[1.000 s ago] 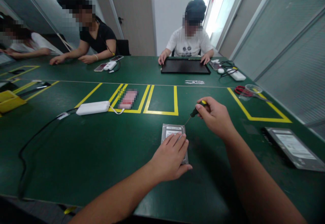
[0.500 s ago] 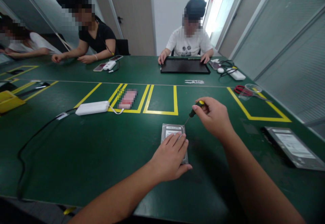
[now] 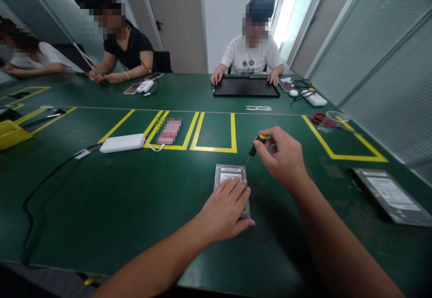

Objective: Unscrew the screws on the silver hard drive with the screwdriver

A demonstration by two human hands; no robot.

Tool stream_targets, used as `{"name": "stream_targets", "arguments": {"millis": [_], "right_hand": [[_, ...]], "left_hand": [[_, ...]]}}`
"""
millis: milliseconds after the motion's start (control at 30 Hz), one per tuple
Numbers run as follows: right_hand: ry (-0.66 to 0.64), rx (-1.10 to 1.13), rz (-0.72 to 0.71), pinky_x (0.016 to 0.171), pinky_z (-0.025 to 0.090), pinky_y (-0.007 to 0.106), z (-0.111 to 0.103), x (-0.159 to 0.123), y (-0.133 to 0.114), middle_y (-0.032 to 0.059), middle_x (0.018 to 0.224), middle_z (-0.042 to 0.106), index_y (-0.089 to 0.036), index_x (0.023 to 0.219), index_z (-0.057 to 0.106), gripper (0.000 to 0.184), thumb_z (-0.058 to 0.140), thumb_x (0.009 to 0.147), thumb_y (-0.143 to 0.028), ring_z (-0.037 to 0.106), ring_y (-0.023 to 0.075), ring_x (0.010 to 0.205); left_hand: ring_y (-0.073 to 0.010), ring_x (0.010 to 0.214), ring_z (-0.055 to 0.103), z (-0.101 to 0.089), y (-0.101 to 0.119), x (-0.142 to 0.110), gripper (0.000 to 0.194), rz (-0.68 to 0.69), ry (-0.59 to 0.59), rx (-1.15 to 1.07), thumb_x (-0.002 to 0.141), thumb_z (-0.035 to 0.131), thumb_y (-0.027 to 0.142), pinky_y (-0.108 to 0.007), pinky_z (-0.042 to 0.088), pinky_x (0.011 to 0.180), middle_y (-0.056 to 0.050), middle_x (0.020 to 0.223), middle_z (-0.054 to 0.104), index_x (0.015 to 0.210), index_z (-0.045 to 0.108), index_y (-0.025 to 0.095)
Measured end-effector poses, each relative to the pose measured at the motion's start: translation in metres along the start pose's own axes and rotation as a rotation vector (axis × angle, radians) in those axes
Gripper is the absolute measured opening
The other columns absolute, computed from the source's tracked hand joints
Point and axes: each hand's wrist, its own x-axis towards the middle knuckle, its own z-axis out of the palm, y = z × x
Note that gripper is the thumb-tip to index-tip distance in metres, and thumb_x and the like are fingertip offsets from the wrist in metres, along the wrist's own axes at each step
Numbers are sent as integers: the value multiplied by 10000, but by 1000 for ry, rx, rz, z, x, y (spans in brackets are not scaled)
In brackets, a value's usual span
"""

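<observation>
left hand (image 3: 227, 208): palm down, thumb out | right hand (image 3: 282, 155): raised, pinching

Both forearms (image 3: 162, 255) are bare, tapering toward the wrists (image 3: 205, 223).

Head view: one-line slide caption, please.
Left hand lies over a hard drive on a green table; right hand holds a screwdriver at the drive's far right corner.

A hard drive (image 3: 231, 170) lies on the surface (image 3: 141, 208), beneath the left hand (image 3: 225, 208). Far right lies another drive (image 3: 391, 194), with scissors (image 3: 320, 119) behind.
</observation>
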Motion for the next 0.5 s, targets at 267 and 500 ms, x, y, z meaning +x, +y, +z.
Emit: {"name": "stream_targets", "arguments": {"millis": [267,500], "right_hand": [[123,48,-61,641,454,311,2,0,-2,30,815,675,-188,876,670,83,675,868,-270,568,159,695],[115,114,9,634,464,316,2,-1,-3,46,907,711,-197,960,691,117,608,880,-220,605,171,749]], "left_hand": [[-353,1418,359,1,0,-1,741,-4,24,-18,906,596,607,-507,281,1201,-148,1518,457,1437,477,105],[-340,1408,379,0,0,-1,724,-7,29,-43,904,611,584,-505,303,1186,-155,1513,459,1434,476,110]]}}
